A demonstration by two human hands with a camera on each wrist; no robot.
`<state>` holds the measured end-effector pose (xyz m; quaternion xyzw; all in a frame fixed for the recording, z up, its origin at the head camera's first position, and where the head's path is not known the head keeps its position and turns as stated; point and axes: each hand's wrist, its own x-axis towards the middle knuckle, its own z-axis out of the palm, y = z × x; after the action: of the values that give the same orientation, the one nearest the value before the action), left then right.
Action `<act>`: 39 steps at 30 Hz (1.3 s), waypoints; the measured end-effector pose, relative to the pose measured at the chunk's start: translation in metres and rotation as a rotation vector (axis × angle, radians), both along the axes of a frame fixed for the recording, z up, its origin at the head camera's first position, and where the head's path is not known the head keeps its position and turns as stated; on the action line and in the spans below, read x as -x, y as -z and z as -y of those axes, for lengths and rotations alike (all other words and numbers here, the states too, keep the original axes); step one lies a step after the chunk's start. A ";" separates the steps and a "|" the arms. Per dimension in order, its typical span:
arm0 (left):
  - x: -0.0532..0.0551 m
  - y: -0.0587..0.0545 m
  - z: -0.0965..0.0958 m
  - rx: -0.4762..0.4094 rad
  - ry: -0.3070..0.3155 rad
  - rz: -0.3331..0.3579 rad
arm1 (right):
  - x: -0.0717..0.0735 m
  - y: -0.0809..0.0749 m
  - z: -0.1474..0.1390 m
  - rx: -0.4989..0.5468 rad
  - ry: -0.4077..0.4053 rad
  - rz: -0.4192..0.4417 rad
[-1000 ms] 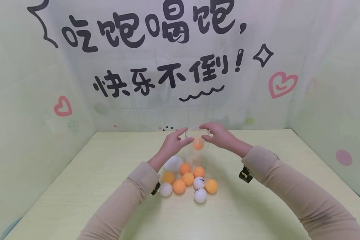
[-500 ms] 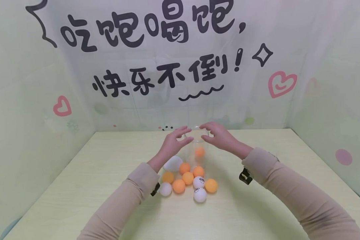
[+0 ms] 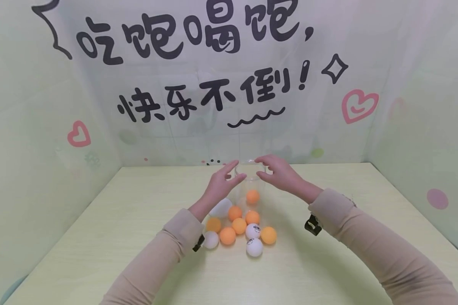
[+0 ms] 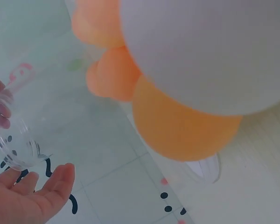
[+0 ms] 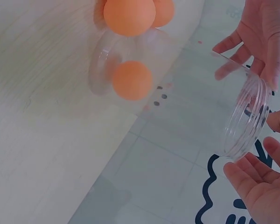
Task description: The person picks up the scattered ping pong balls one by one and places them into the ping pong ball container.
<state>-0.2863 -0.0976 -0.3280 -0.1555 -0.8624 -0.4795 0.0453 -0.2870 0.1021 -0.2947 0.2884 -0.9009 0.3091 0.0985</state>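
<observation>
In the head view a tall clear jar [image 3: 241, 188] stands upright at the back of the table, one orange ping-pong ball [image 3: 253, 196] low inside it. My left hand [image 3: 218, 183] is at the left of its mouth, fingers and thumb spread around the rim. Opposite, my right hand [image 3: 280, 173] cups the right side with fingertips at the rim. In the right wrist view the fingers of the right hand [image 5: 263, 186] lie relaxed below the rim, and the left hand [image 5: 266, 42] is on the far side. Orange balls [image 3: 239, 226] and white balls [image 3: 254, 247] lie in front of the jar.
A whitish round disc [image 3: 221, 207] lies left of the jar, partly covered by my left wrist. The pale wooden table [image 3: 145, 203] meets a printed cloth backdrop [image 3: 198, 140] right behind the jar, with cloth at both sides.
Inside the jar the orange ball has dropped from near the mouth to low in the jar. Both hands stay at the rim almost unmoved, and the loose balls lie as before.
</observation>
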 end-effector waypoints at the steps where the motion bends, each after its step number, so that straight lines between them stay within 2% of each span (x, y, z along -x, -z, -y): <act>1: 0.000 0.000 0.000 -0.008 0.002 0.017 | 0.000 0.000 0.000 0.004 0.002 0.001; 6: 0.001 0.003 0.001 -0.052 0.024 0.085 | 0.000 0.003 0.000 0.011 0.006 -0.002; 12: 0.003 0.005 0.001 -0.075 0.033 0.111 | 0.000 0.005 -0.001 0.030 -0.001 0.018; 16: 0.004 0.006 0.001 -0.084 0.024 0.125 | -0.003 0.008 -0.004 0.053 -0.039 -0.008; 20: 0.004 0.006 0.000 -0.094 0.025 0.129 | -0.010 0.011 -0.011 0.077 -0.041 -0.050; 24: 0.003 0.006 -0.001 -0.111 0.029 0.135 | -0.023 0.015 -0.018 0.079 -0.027 -0.047; 29: 0.003 0.006 -0.002 -0.126 0.023 0.148 | -0.040 0.028 -0.024 -0.014 -0.114 0.029; 34: 0.002 0.006 -0.003 -0.123 0.029 0.150 | -0.054 0.041 -0.028 -0.189 -0.245 0.203; 36: 0.003 0.007 -0.003 -0.118 0.026 0.150 | -0.057 0.045 -0.028 -0.243 -0.269 0.256; 39: 0.003 0.009 -0.004 -0.102 0.010 0.149 | -0.059 0.052 -0.028 -0.293 -0.282 0.266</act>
<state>-0.2893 -0.0940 -0.3368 -0.1211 -0.8372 -0.5331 -0.0134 -0.2281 0.1302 -0.3470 0.3796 -0.8918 0.2213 -0.1078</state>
